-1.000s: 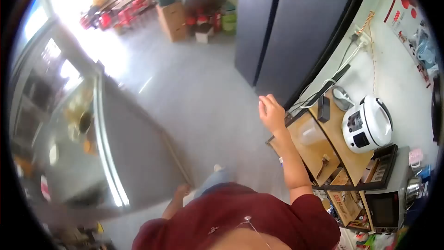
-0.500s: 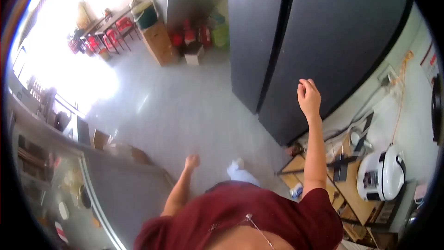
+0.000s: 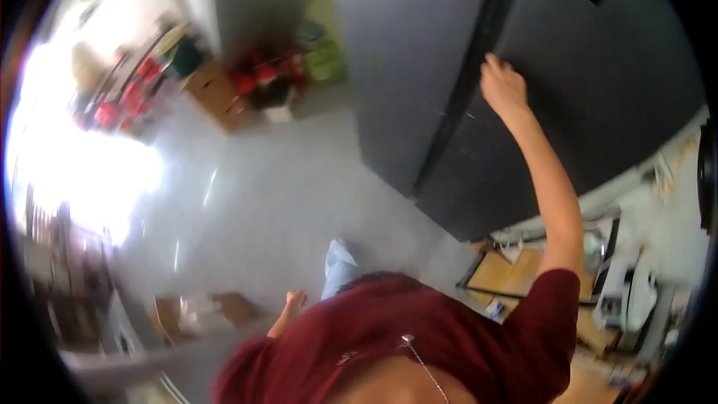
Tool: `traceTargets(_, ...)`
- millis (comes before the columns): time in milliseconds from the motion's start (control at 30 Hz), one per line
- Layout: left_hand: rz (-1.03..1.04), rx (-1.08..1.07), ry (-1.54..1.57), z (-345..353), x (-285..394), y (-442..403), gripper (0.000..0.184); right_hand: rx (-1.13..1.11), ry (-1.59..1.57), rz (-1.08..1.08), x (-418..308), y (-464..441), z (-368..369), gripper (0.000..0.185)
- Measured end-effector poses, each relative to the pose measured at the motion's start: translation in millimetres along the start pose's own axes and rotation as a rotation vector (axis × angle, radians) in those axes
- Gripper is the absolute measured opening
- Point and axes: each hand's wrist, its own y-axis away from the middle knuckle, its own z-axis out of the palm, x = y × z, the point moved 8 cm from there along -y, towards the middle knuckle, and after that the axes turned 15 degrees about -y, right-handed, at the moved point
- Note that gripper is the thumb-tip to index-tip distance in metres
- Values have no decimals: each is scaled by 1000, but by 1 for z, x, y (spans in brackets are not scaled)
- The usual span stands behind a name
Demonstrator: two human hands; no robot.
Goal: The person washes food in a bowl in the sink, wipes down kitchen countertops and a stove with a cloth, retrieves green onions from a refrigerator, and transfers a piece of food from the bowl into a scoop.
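Head view: right hand (image 3: 502, 84) loosely curled at the dark fridge (image 3: 598, 97); left hand (image 3: 296, 301) too blurred to read.

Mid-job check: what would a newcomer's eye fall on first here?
The tall dark-grey double-door fridge at upper right, with the bare right hand raised near its central gap; contact is unclear. Then the dark red short-sleeved shirt across the bottom, and the rounded white rice cooker at lower right.

Maroon short-sleeved top (image 3: 449, 314); thin silvery necklace (image 3: 427, 367), pendant (image 3: 407, 339); pale-blue trousers (image 3: 339, 273).
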Motion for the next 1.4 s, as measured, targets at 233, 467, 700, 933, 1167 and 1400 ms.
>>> traceTargets(233,290,-174,-136,-55,260,-77,17,-178,201,363,13,-34,29,16)
traceTargets(467,516,-414,-177,-39,414,-105,8,-615,444,795,11,-31,48,27)
traceTargets(700,724,-598,-435,33,438,-79,16,-410,451,782,-6,-36,38,21)
traceTargets(933,824,-599,-378,73,499,-57,18,-109,285,729,-86,6,-31,18)
traceTargets(1167,977,-796,-622,185,516,25,16,332,-102,514,-149,94,-145,19)
traceTargets(1400,1051,-1123,-783,282,448,156,18,717,135,989,-166,196,-238,29)
